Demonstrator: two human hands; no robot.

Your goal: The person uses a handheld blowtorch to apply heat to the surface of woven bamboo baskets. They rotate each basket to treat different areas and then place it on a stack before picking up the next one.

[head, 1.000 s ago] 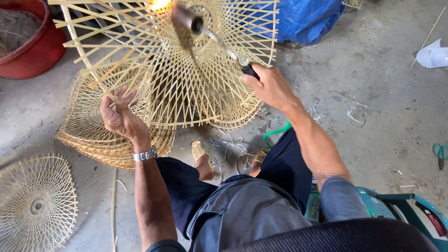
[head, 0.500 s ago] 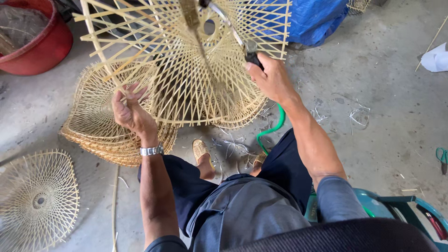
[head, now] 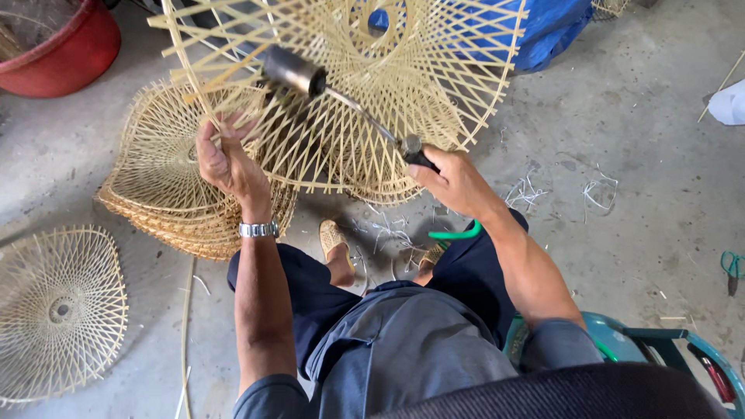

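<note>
A large open-weave bamboo lattice frame (head: pixel 434 85) is held up in front of me. My left hand (head: pixel 225 159) grips its lower left edge, fingers curled round the strips; a metal watch is on that wrist. My right hand (head: pixel 454 178) is shut on the handle of a gas torch (head: pixel 341 97), whose thin tube runs up-left to a dark metal nozzle lying against the lattice. A green hose (head: pixel 454 233) curls below the right hand.
A stack of woven bamboo frames (head: pixel 167 202) lies on the concrete floor behind the held one. Another single frame (head: pixel 58 310) lies at left. A red tub (head: pixel 74 54) stands far left, a blue tarp (head: pixel 559 31) at top right, a teal plastic stool (head: pixel 636 345) under me.
The torch nozzle has swung from the frame's top centre down and left across the lattice. The frame has turned and shifted rightward. No flame shows now.
</note>
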